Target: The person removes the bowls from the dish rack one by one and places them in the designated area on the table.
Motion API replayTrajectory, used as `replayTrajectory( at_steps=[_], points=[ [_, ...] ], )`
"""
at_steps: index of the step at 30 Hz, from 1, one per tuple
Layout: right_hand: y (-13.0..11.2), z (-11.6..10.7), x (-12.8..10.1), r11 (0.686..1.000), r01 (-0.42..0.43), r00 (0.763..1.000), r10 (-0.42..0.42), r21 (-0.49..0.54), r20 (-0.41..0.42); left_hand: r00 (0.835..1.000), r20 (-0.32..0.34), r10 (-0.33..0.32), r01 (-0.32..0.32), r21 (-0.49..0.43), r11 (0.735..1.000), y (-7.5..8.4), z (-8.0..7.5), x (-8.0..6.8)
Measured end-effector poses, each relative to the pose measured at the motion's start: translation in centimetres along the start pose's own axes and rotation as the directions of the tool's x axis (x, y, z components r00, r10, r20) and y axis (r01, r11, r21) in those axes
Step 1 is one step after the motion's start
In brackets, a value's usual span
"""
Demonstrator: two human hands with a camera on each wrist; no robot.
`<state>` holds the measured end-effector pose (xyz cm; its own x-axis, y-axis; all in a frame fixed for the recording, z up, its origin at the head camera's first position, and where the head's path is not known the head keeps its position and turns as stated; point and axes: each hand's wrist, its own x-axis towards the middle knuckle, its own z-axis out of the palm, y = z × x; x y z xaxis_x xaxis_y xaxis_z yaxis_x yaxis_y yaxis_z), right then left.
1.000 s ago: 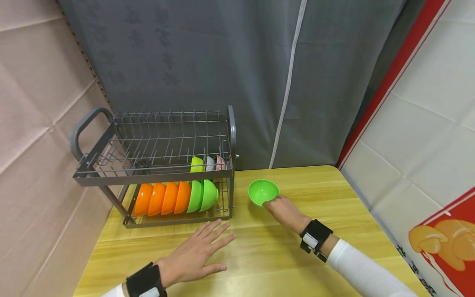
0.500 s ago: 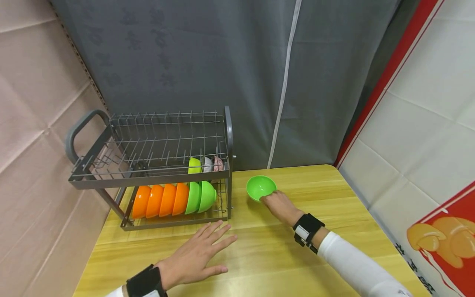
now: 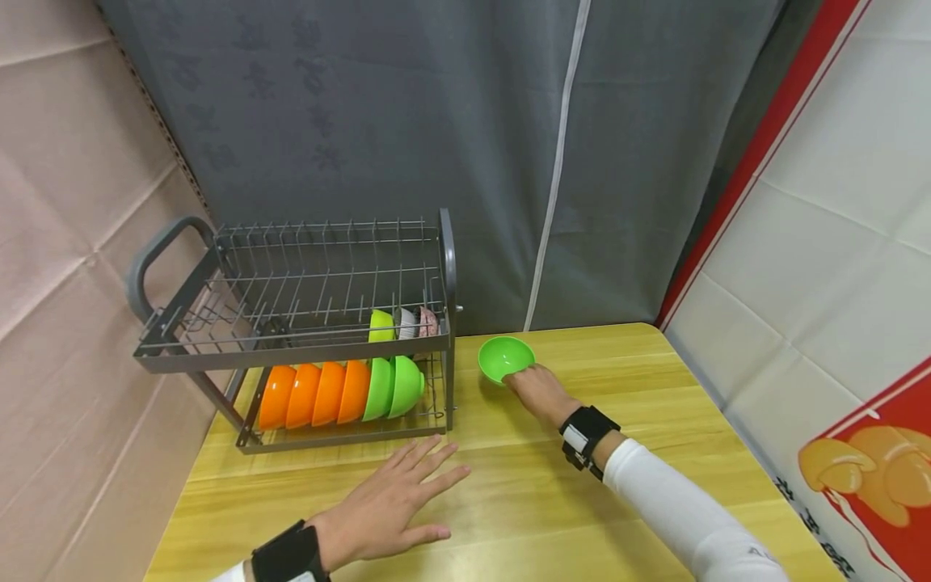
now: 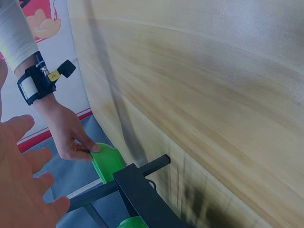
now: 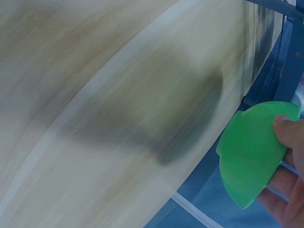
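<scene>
Gripping green bowl [image 3: 505, 358], fingertips hidden

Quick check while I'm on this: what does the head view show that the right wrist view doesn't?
Only the head view shows the left hand flat on the table, the whole dish rack and its row of orange bowls.
Only the right wrist view shows the grip up close: the thumb lies over the bowl's rim, with the other fingers underneath.
Both show the right hand holding the green bowl beside the rack's right end.
</scene>
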<state>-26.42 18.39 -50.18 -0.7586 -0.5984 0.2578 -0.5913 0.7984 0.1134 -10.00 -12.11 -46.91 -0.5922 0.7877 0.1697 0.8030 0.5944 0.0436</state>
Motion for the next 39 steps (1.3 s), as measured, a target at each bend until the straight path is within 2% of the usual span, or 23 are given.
replayTrajectory(
  at_steps=[11,18,26,30,39],
  points=[
    [-0.3,0.4,1.4,0.999,-0.027,1.000,0.027,0.028,0.013,1.000,0.011,0.009,-0.009,0.002,1.000,0.2,-0.1,0.0],
    [0.7,2.4,2.3,0.999,-0.049,0.999,0.049,-0.017,0.013,1.000,0.029,0.002,-0.002,-0.008,1.000,0.3,-0.1,-0.2],
    [1.3,3.6,2.6,0.992,-0.129,0.988,0.126,0.017,0.090,1.000,0.014,0.012,-0.012,-0.002,1.000,0.4,0.0,-0.1],
    [1.3,3.8,2.6,0.989,-0.143,0.982,0.140,0.017,0.126,1.000,0.015,0.022,-0.022,-0.012,1.000,0.4,0.2,0.3],
    [1.3,3.9,2.9,0.990,-0.142,0.984,0.139,0.022,0.107,0.999,0.014,0.040,-0.040,-0.017,0.999,0.4,0.0,1.5]
  ],
)
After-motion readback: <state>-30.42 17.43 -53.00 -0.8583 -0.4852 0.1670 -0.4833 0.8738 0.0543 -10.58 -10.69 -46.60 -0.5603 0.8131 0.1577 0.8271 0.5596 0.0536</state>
